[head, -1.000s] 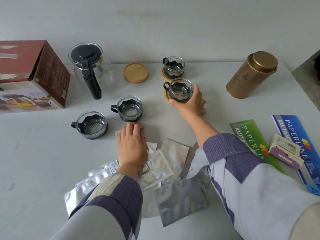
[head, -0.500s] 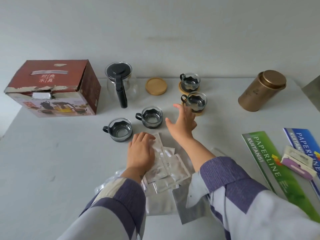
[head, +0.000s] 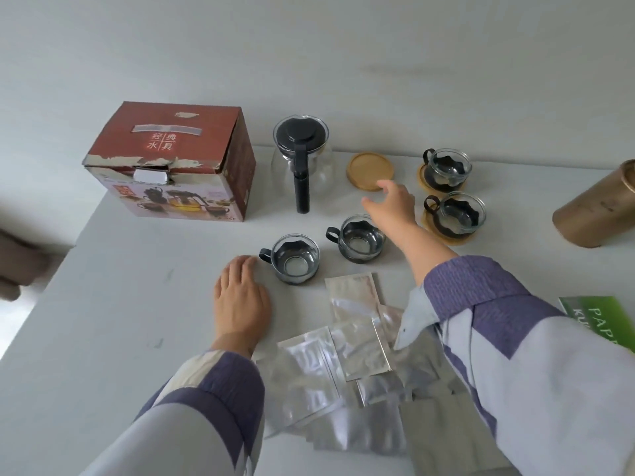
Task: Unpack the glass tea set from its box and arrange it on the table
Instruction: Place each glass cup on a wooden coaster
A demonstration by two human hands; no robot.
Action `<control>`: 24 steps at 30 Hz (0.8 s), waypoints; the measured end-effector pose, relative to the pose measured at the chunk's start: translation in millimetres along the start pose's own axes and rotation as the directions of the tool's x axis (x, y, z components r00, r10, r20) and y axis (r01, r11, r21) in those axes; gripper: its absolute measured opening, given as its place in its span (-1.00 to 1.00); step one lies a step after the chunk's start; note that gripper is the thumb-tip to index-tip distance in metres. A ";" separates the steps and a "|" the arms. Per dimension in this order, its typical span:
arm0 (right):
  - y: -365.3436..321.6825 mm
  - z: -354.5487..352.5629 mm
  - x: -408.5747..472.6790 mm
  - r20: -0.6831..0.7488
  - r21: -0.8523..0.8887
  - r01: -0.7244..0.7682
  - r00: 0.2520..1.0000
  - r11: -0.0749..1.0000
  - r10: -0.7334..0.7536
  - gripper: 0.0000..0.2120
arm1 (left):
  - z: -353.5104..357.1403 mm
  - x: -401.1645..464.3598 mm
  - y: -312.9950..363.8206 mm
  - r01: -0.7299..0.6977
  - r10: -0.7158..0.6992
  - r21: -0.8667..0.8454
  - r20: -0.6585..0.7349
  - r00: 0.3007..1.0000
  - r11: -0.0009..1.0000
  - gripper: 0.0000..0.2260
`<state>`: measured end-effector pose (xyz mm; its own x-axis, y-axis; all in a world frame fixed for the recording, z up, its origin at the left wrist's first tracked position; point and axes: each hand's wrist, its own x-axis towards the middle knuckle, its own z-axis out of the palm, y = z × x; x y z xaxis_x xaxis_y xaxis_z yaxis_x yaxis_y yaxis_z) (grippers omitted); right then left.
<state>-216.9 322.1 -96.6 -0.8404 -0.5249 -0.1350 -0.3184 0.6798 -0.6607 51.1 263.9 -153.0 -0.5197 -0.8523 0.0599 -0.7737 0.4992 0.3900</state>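
The red tea set box (head: 178,156) stands at the back left of the white table (head: 120,321). Right of it is the glass teapot (head: 302,159) with a black lid and handle, then a bare wooden coaster (head: 367,168). Two glass cups (head: 446,168) (head: 462,214) sit on wooden coasters at the right. Two more cups (head: 295,261) (head: 359,240) rest directly on the table. My right hand (head: 391,206) hovers open just in front of the bare coaster, holding nothing. My left hand (head: 240,297) lies flat on the table, beside the nearest cup's handle.
Several silver foil pouches (head: 347,348) lie piled between my forearms. A gold tin canister (head: 598,214) stands at the right edge. A green paper packet (head: 604,317) lies at the near right. The table's left edge runs diagonally past the box.
My right hand let go of the cup on its coaster and moved left toward the bare coaster. My left hand slid left off the pouches. The view tilted up and shifted.
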 end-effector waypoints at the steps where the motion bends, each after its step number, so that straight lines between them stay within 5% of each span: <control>1: -2.6 1.2 6.4 0.016 -0.030 -0.020 1.000 0.999 0.020 -0.48 | 0.0 9.9 -1.7 -0.039 0.039 0.002 0.009 0.999 0.999 -0.51; 7: -11.4 7.0 40.1 0.007 -0.134 -0.088 0.996 0.987 0.090 -0.18 | 7.7 53.7 -7.3 -0.204 0.194 0.080 0.112 0.975 0.976 -0.44; 24: -3.1 24.9 72.8 -0.174 -0.108 -0.070 0.984 0.992 0.050 -0.25 | 19.5 80.3 10.5 -0.305 0.295 0.092 0.109 0.949 0.948 -0.54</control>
<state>-266.1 269.0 -122.7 -0.9188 -0.3930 -0.0377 -0.3045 0.7661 -0.5660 -5.8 203.8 -162.0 -0.7610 -0.6448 0.0720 -0.6082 0.7476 0.2668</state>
